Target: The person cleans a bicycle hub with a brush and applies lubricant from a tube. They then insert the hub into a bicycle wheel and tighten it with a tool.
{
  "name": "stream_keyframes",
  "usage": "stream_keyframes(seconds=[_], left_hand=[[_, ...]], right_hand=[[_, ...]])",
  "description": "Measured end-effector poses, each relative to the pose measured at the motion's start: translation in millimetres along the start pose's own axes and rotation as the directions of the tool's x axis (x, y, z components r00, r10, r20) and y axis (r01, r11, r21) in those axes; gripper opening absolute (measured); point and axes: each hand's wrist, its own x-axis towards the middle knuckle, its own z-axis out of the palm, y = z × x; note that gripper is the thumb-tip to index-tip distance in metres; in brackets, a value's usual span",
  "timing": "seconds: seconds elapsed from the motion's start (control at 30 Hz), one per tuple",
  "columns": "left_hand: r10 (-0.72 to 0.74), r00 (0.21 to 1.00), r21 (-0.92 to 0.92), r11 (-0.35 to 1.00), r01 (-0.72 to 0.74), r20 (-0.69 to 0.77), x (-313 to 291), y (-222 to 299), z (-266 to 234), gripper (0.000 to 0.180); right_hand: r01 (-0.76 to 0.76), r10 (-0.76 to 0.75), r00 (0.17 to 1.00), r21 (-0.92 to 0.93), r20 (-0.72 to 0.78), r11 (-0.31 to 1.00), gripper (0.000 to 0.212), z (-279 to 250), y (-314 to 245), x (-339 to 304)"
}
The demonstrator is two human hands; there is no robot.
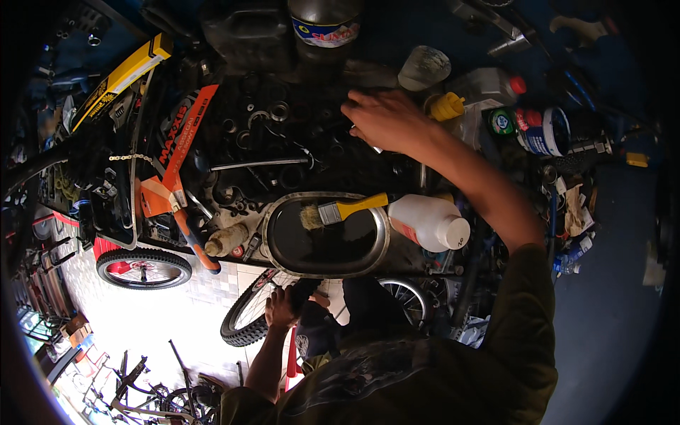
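My right hand (386,122) reaches across the dark, cluttered workbench. Its fingers are bent together, and a small pale, shiny tip shows beneath them; what it belongs to is hidden. Below the bench's front edge, my left hand (282,309) is closed around a black object (304,290) whose kind I cannot make out. An oval metal tray (322,272) with dark liquid sits at the near edge. Across it lies a paintbrush (354,205) with a yellow handle, its bristles over the liquid. Beside the tray's right end, a white plastic bottle (425,221) lies tilted.
Loose rings and metal parts (278,110) cover the bench, with a metal rod (261,163) among them. An orange-handled saw (188,237) leans at left. A yellow-capped bottle (446,106), a cup (423,67) and a tub (542,132) stand at right. A bicycle wheel (248,312) is below.
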Motion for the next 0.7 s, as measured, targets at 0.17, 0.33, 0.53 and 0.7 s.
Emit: stream_keyframes(seconds=[0.17, 0.33, 0.53, 0.7], left_hand=[[-0.041, 0.996, -0.013, 0.999, 0.042, 0.073, 0, 4, 0, 0.065], [-0.044, 0.996, -0.040, 0.998, 0.047, 0.073, 3, 12, -3, 0.064], [-0.035, 0.999, -0.064, 0.997, 0.037, 0.020, 6, 14, 2, 0.060], [-0.035, 0.999, -0.032, 0.999, 0.035, 0.012, 12, 13, 4, 0.054]], right_hand=[[-0.083, 0.067, 0.953, 0.042, 0.296, 0.996, 0.047, -25, 7, 21], [-0.029, 0.031, 0.994, -0.021, 0.106, 0.999, 0.040, 4, 14, 14], [-0.016, 0.013, 1.000, 0.276, 0.013, 0.961, 0.031, -33, 18, 15], [0.025, -0.078, 0.989, 0.377, 0.127, 0.926, 0.037, -55, 13, 27]])
